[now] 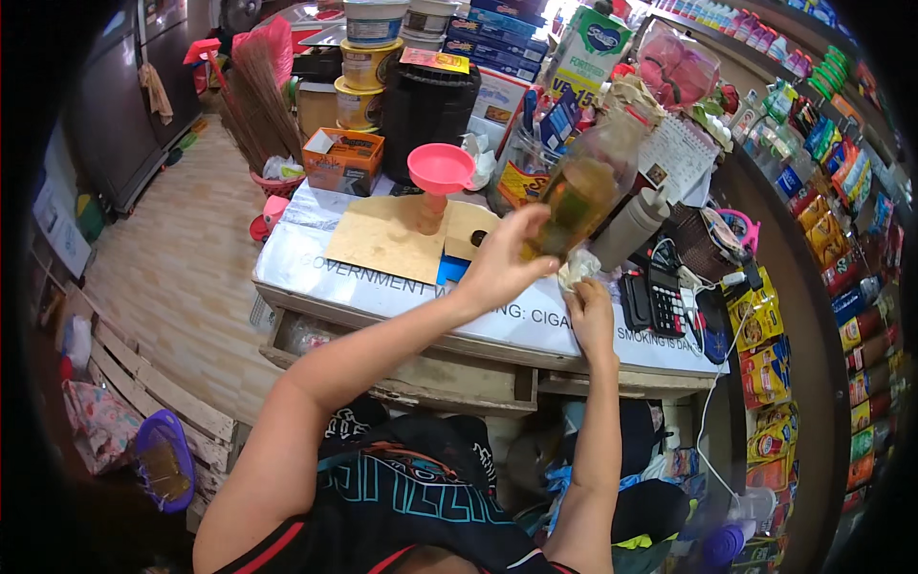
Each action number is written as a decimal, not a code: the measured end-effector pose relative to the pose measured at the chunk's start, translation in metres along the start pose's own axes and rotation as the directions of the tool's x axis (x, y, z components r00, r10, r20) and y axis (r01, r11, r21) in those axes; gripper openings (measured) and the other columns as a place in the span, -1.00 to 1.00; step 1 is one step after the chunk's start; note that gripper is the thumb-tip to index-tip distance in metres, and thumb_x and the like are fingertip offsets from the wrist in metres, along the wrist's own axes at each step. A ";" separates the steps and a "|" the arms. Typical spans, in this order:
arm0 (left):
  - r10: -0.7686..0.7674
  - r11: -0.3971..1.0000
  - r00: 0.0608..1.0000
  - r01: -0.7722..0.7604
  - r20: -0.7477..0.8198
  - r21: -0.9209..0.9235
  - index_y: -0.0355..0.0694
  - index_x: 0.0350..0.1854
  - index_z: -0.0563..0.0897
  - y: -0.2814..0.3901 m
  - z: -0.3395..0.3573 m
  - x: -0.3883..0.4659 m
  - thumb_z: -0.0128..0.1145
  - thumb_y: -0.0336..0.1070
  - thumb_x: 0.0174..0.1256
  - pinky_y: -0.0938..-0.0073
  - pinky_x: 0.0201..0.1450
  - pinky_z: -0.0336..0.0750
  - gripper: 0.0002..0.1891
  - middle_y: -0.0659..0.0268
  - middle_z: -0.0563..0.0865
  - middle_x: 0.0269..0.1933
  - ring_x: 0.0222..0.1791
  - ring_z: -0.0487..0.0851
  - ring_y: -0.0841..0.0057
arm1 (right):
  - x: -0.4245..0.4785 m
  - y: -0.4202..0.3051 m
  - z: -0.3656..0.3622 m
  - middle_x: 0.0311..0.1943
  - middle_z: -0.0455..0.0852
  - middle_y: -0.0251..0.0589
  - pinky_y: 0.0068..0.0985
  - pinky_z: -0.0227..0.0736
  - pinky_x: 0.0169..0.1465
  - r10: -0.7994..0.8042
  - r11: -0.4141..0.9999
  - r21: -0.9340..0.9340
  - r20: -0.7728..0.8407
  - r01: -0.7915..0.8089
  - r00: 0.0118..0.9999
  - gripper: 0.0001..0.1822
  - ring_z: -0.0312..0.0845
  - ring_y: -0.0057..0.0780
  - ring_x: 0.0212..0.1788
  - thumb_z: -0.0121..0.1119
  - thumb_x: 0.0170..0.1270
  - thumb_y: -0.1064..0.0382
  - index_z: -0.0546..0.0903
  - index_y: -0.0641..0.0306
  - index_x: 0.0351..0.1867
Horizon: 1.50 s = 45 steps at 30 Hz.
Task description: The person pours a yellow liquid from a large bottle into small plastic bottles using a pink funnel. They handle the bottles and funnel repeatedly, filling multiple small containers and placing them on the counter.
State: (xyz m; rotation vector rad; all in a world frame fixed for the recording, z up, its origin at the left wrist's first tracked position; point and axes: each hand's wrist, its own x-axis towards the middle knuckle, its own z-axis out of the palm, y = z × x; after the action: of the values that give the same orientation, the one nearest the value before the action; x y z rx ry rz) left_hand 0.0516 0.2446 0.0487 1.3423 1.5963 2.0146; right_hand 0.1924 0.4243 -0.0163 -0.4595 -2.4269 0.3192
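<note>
My left hand [505,251] is around the lower part of a clear plastic bottle [581,190], tilted with its neck up and to the right. Yellow-brown liquid fills part of it. Just below, my right hand [592,305] pinches a crumpled white tissue or wrapper [579,267] close to the bottle's base. To the left a pink funnel [441,168] sits in the mouth of a small bottle [431,214], which stands upright on a tan cardboard sheet [387,240]. A dark round cap [479,237] lies on the sheet near my left wrist.
A grey tumbler [631,229], a calculator [667,305] and a white cable [706,438] are at the right. An orange box [343,161] and a black container [430,118] line the back. Under the tabletop a wooden drawer [459,377] stands pulled out.
</note>
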 end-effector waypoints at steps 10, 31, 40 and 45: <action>0.033 0.997 0.999 -0.032 0.023 -0.069 -0.26 0.24 0.41 -0.003 -0.006 -0.076 0.07 -0.12 0.37 0.47 0.15 0.37 -0.52 0.13 0.43 0.20 0.19 0.41 0.39 | -0.046 -0.137 -0.002 -0.17 0.62 -0.31 -0.70 0.38 -0.12 0.350 0.258 0.912 0.219 -0.319 0.911 -0.77 0.48 -0.69 -0.19 0.03 0.31 0.38 0.54 0.40 -0.04; -0.138 0.967 0.954 0.071 -0.265 -0.246 -0.39 -0.24 0.59 0.041 -0.056 -0.111 -0.01 -0.24 0.40 0.58 -0.20 0.46 -0.73 0.25 0.67 -0.32 -0.29 0.56 0.63 | -0.040 -0.245 0.043 -0.36 0.61 -0.31 -0.62 0.38 -0.20 0.164 0.219 0.957 0.154 -0.188 0.974 -0.81 0.44 -0.65 -0.29 -0.05 0.41 0.34 0.55 0.44 -0.18; -0.243 0.914 0.950 0.157 -0.196 -0.374 -0.38 -0.07 0.58 0.025 -0.103 -0.108 -0.23 -0.01 0.51 0.48 0.02 0.46 -0.52 0.12 0.68 -0.13 -0.11 0.61 0.49 | -0.040 -0.245 0.044 0.17 0.49 -0.05 -0.41 0.24 0.24 -0.122 0.736 0.657 -0.108 0.163 0.987 -0.60 0.38 -0.22 0.23 0.06 0.36 0.22 0.46 0.39 0.15; 0.026 0.972 0.981 -0.069 -0.191 -0.223 -0.43 0.41 0.07 0.021 -0.058 -0.110 -0.28 -0.18 0.46 0.41 0.47 -0.17 -0.42 0.06 0.09 0.46 0.49 -0.04 0.29 | -0.026 -0.265 0.049 0.48 -0.19 -0.06 -0.36 -0.49 0.47 0.009 0.268 0.963 -0.021 0.018 1.000 -0.12 -0.37 -0.27 0.51 -0.15 0.36 -0.24 -0.15 0.30 0.46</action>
State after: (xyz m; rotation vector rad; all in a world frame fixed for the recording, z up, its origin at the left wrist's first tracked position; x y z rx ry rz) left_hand 0.0743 0.1257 0.0128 1.1471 1.3597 2.3313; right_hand 0.1160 0.1674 0.0211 0.1421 -1.6889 1.6731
